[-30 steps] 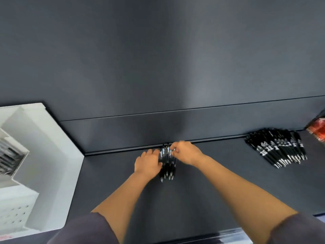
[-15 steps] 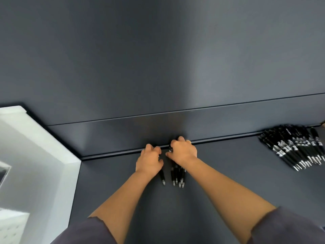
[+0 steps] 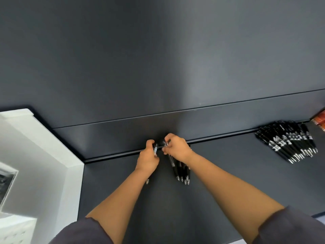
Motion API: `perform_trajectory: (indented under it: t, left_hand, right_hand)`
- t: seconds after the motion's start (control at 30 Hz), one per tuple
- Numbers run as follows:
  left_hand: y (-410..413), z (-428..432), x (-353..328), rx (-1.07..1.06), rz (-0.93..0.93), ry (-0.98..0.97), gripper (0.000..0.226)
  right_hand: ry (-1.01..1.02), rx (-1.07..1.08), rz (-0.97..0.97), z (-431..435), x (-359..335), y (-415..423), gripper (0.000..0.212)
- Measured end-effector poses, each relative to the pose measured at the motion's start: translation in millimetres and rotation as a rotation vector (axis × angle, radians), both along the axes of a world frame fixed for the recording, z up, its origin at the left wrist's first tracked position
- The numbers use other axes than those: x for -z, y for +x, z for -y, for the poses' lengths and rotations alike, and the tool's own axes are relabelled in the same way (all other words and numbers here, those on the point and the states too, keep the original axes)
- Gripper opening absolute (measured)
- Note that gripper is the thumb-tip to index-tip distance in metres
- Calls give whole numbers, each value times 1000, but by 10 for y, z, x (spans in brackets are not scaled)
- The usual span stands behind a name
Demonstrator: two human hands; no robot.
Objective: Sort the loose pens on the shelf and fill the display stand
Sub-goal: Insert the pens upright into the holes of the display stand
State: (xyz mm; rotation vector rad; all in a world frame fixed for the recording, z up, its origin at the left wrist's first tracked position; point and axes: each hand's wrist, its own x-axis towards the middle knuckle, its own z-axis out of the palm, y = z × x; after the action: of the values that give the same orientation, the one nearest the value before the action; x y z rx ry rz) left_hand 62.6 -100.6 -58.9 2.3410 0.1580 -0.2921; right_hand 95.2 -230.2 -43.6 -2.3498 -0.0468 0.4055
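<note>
On the dark shelf (image 3: 219,182), close to its back wall, my left hand (image 3: 147,161) grips a black pen (image 3: 155,149) whose tip shows under my wrist. Just to the right, my right hand (image 3: 176,148) pinches the upper end of another black pen from a small bunch of black pens (image 3: 182,171) lying under it with tips toward me. A larger pile of black pens (image 3: 290,143) lies fanned out at the shelf's far right. The white display stand (image 3: 35,164) is at the left edge, its slots mostly out of view.
Behind the shelf rises a dark back panel (image 3: 175,67) with a low ledge where it meets the surface. A red-orange item (image 3: 321,120) peeks in at the right edge. The shelf's front edge runs along the bottom right.
The bunch has split: my left hand has drawn one pen away to the left, while my right hand lifts the end of another. The view has shifted slightly right.
</note>
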Motion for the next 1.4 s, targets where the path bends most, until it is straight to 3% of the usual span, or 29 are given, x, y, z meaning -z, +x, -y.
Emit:
perform_trajectory:
  t: [0.2,0.33,0.5,0.77,0.97,1.23,1.4]
  left_hand:
    - [-47,-125,-184,33,158,-184,25]
    - [-170,-221,-321,-19,188,-322,17]
    - [-422,-405,-526,-50,330,-375,10]
    - [-1141,-795,-936,-247,508,-384,11]
    - [-1752,-1240,-1227,-396,683,-237,8]
    - [-2211,-1993,-1626,-595,849,-196,19]
    - [-2287,-2451,-1791,-570,927,-171,54]
  right_hand:
    - [228,124,45,-14,-358,-160,21]
    - [353,138,38,-79,-603,-314,19]
    - [366,59,160,-289,-804,-530,19]
    - [501,-38,323,-749,-1095,-1060,12]
    - [628,-191,317,-1305,-1357,-1551,13]
    - [686,-308,405,-1986,-1725,-1863,5]
    - [645,-344,486,-2405,-1922,-1854,14]
